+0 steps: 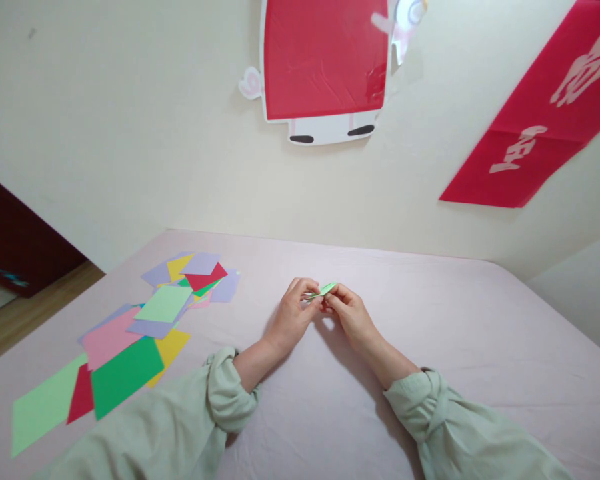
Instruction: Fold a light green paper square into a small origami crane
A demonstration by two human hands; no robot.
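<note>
Between my two hands is a small folded piece of light green paper [326, 289], partly hidden by my fingers. My left hand [296, 308] pinches its left side, fingers curled and thumb pressed in. My right hand [349, 312] grips the right end between thumb and fingertips. The fingertips of both hands nearly meet at the paper's lower edge. Both hands are held just above the pale pink cloth [325, 400], where a shadow falls beneath them.
Several loose coloured sheets lie overlapping on the left, among them a dark green sheet [127, 375], a pink sheet [113, 337] and a light green sheet [164, 304]. Behind the cloth's far edge rises a wall [205, 167] with red decorations [325, 60].
</note>
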